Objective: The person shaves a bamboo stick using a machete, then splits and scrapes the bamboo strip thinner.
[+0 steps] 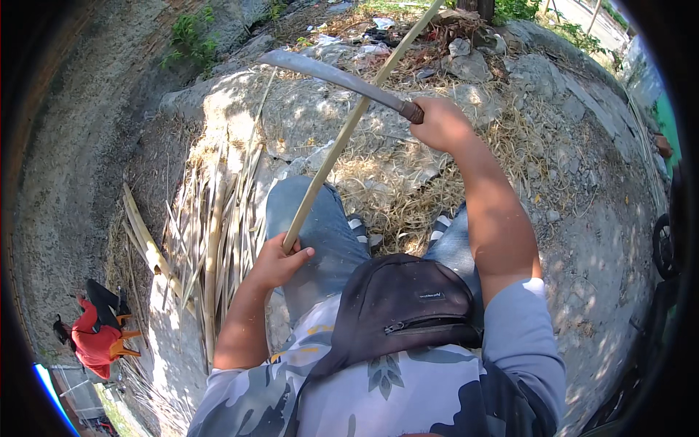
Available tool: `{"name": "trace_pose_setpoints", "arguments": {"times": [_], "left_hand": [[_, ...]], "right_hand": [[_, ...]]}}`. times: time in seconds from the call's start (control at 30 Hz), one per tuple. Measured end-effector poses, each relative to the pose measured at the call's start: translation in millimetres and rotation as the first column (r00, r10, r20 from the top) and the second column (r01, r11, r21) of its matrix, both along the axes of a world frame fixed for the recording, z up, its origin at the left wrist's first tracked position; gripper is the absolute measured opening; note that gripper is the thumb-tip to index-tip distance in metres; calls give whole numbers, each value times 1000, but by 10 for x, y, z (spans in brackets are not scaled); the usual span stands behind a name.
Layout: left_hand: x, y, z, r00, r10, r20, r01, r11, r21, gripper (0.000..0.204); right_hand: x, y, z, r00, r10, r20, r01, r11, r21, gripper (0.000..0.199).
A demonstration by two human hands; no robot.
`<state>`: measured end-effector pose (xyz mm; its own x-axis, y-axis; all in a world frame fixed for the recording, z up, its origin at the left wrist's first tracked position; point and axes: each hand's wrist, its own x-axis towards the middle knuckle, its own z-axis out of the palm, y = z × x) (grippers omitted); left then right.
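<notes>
My left hand [279, 264] is closed round the lower end of a long, pale bamboo strip [329, 162], which slants up and away to the right past the top edge. In my right hand [441, 124] is the dark handle of a machete [331, 75] with a long, slightly curved blade. The blade points left and crosses the strip well above my left hand; whether it cuts into the strip or only rests against it, I cannot tell. My jeans-clad knees [306, 218] are spread below, with the strip passing over the left one.
A pile of split bamboo strips [215, 240] lies on the ground at my left. Curly shavings [397, 193] cover the ground between my feet. A black bag [408, 302] hangs across my front. At far left a person in red [95, 339] sits on an orange chair [125, 342].
</notes>
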<state>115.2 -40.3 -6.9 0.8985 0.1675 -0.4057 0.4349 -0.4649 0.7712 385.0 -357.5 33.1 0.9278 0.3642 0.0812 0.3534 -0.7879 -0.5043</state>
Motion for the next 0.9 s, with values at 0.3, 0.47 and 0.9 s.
{"name": "trace_pose_setpoints", "arguments": {"times": [0.3, 0.47, 0.9], "left_hand": [[-49, -48, 30, 998, -27, 55, 26, 1000, 13, 32], [-167, 3, 117, 987, -94, 133, 85, 994, 75, 29], [-331, 238, -190, 984, -47, 170, 63, 994, -89, 49]], "right_hand": [[-357, 255, 260, 927, 352, 127, -297, 899, -322, 17], [3, -195, 205, 999, 3, 52, -3, 1000, -8, 19], [-221, 54, 214, 956, 219, 193, -176, 960, -218, 19]]}}
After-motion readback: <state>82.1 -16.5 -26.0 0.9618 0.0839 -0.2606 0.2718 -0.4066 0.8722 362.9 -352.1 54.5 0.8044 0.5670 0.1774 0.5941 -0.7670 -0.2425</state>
